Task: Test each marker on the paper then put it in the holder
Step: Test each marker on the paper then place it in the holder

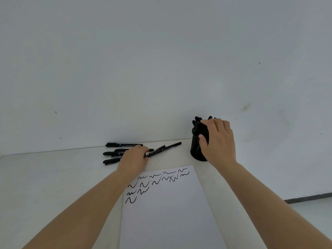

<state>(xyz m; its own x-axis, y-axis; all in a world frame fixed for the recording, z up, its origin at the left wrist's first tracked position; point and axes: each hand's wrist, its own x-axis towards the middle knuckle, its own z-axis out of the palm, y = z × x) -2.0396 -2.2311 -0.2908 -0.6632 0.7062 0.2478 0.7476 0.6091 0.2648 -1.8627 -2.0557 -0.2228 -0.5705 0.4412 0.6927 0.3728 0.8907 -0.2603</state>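
Observation:
A white sheet of paper (170, 209) lies in front of me with several black squiggles across its top left. Beyond it, several black markers (124, 145) lie in a loose pile on the table. My left hand (133, 159) rests on that pile and grips one black marker (162, 149) that points up to the right. At the right stands a black holder (196, 150) with several markers in it. My right hand (218, 141) is at the holder's top, fingers curled round a marker (202, 128) standing in it.
The white table (53, 177) meets a plain pale wall (161, 69) just behind the markers and holder. The table's right edge runs down past the paper, with grey floor (314, 212) beyond it.

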